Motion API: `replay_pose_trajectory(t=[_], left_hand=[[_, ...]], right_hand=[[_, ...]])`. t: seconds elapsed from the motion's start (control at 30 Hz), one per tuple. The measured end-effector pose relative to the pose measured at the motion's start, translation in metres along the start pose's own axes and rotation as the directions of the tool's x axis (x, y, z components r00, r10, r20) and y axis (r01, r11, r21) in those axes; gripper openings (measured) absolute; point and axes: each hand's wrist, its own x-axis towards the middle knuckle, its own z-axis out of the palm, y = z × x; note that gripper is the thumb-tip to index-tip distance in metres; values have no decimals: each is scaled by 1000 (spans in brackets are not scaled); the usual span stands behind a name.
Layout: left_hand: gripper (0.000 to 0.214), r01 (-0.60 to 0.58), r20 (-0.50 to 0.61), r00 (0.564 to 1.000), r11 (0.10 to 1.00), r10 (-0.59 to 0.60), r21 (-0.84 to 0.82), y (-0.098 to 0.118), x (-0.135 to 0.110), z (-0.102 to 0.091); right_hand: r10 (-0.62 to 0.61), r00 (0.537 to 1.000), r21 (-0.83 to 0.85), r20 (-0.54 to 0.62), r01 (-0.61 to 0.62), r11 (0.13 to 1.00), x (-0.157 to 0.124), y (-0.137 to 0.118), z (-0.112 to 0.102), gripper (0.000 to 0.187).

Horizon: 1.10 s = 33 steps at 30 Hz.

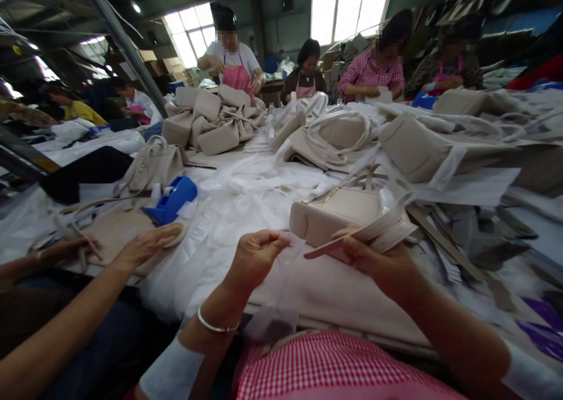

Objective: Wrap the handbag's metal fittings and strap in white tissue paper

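My left hand (255,256) is closed in a pinch on a thin clear plastic film (281,288) that hangs down towards my lap. My right hand (373,256) is closed on a flat beige strap (365,233) wrapped partly in white plastic, held just in front of a small beige handbag (334,212) lying on the table. The two hands are about a hand's width apart, above the table's near edge.
A neighbour's hand (145,244) at my left presses a tape roll beside a blue tape dispenser (173,199). Piles of beige bags (211,118), straps and white wrapping cover the table (329,294). Several people work along the far side.
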Motion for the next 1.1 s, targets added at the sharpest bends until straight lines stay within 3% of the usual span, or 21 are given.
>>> replay_pose_trajectory(t=[0.1, 0.17, 0.33, 0.43, 0.83, 1.0, 1.1], left_hand=[[14, 21, 8, 1000, 1000, -21, 1, -3, -4, 0], [14, 32, 10, 999, 999, -32, 2, -3, -6, 4], [11, 34, 48, 998, 999, -33, -38, 0, -8, 11], [8, 33, 56, 998, 998, -30, -45, 3, -8, 13], [11, 37, 99, 994, 999, -37, -1, 7, -9, 11], [11, 40, 102, 994, 999, -41, 13, 8, -8, 10], [13, 45, 110, 993, 999, -48, 27, 9, -8, 10]], right_hand=[[15, 992, 113, -126, -1, 994, 11, -21, -5, 26], [-27, 989, 82, -143, 39, 996, 16, -29, -2, 25], [-99, 993, -142, -65, 89, 986, 18, -34, 10, 26], [-140, 990, -193, -4, 137, 972, 20, -34, 13, 29], [-155, 987, -173, 52, 161, 972, 29, -37, 13, 28], [-134, 991, -143, -6, 131, 981, 27, -36, 12, 25], [-132, 991, -185, 17, 133, 974, 26, -35, 11, 29]])
